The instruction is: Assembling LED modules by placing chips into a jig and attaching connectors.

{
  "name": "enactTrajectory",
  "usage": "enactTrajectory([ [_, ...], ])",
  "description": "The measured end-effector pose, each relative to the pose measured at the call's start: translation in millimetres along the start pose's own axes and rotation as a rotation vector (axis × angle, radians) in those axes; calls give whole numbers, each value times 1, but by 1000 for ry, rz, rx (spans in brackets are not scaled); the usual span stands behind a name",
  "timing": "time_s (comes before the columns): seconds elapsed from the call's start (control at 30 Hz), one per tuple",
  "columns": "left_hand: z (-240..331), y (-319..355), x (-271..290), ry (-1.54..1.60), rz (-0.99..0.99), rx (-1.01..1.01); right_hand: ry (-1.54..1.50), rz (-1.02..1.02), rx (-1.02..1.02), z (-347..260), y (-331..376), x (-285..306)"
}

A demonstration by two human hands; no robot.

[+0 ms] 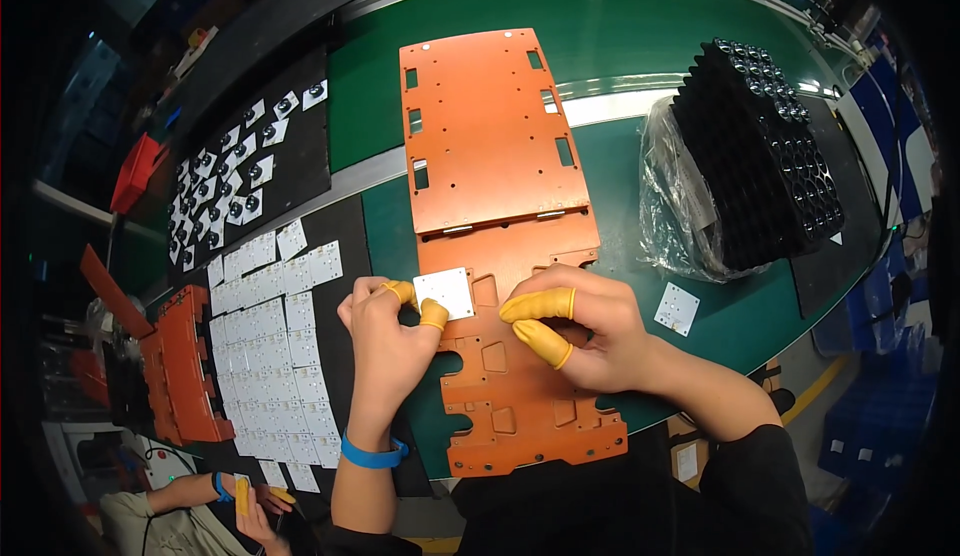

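My left hand point(385, 331), with yellow finger cots on thumb and forefinger, pinches a small white square circuit board point(445, 291) by its left side. Beneath the board lies an orange fixture plate point(520, 388) with cut-outs and notched edges. Its hinged orange lid point(485, 126) is swung back, away from me. My right hand point(590, 326), also in yellow finger cots, is over the fixture's right half. Its thumb and forefinger tips come close together in a pinch; anything between them is too small to make out. A blue band point(372, 453) circles my left wrist.
White boards point(265, 356) lie in rows on a black mat at left; boards with dark round parts point(225, 171) sit farther back. One loose board point(677, 308) is at right, near stacked black trays point(750, 146) in clear plastic. A co-worker's hands point(258, 511) show at lower left, near another orange fixture point(180, 366).
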State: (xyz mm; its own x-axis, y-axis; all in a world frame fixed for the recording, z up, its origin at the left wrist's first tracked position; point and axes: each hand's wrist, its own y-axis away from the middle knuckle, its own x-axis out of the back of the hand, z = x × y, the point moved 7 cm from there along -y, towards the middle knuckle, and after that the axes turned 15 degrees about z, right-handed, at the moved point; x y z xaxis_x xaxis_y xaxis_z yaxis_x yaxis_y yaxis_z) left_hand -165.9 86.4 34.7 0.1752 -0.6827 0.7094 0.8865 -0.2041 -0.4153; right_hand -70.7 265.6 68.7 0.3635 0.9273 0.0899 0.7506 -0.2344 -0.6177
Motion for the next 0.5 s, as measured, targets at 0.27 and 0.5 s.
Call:
enactTrajectory([
  [0.27,1,0,-8,76,-119,-4,-10,-41,-65,1,5,-1],
  [0.5,4,0,-9,-24,-133,-80,-29,-11,-58,3,5,-1],
])
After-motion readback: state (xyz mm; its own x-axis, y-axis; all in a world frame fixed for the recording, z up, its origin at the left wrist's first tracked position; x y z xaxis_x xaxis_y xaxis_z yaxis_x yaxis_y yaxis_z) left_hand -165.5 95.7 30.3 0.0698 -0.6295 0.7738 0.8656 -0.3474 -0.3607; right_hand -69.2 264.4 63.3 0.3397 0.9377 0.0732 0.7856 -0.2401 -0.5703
